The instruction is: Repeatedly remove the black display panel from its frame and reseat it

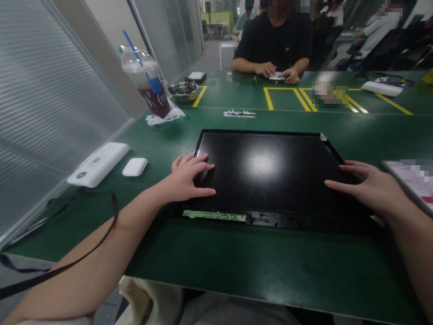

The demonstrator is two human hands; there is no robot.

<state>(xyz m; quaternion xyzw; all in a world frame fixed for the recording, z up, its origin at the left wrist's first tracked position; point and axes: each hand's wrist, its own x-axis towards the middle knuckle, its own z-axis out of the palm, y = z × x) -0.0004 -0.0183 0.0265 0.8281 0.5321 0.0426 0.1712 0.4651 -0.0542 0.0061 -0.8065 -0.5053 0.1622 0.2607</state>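
Observation:
A black screen panel [270,176] lies face up on the green table, with a bright reflection at its middle. Along its near edge runs a narrow green circuit board [214,215]. My left hand [192,178] rests over the panel's left edge, fingers spread and thumb on the surface. At the right edge, my right hand [367,183] touches the panel with fingers and thumb apart. A small pale piece [323,136] sits on the far right corner.
Left on the table [253,266] are a white power bank [99,164], a white case [135,167], a black strap and a drink cup [154,90]. A metal bowl [183,92] stands behind. A phone [414,180] lies right. Opposite, a person [274,43] handles a small device.

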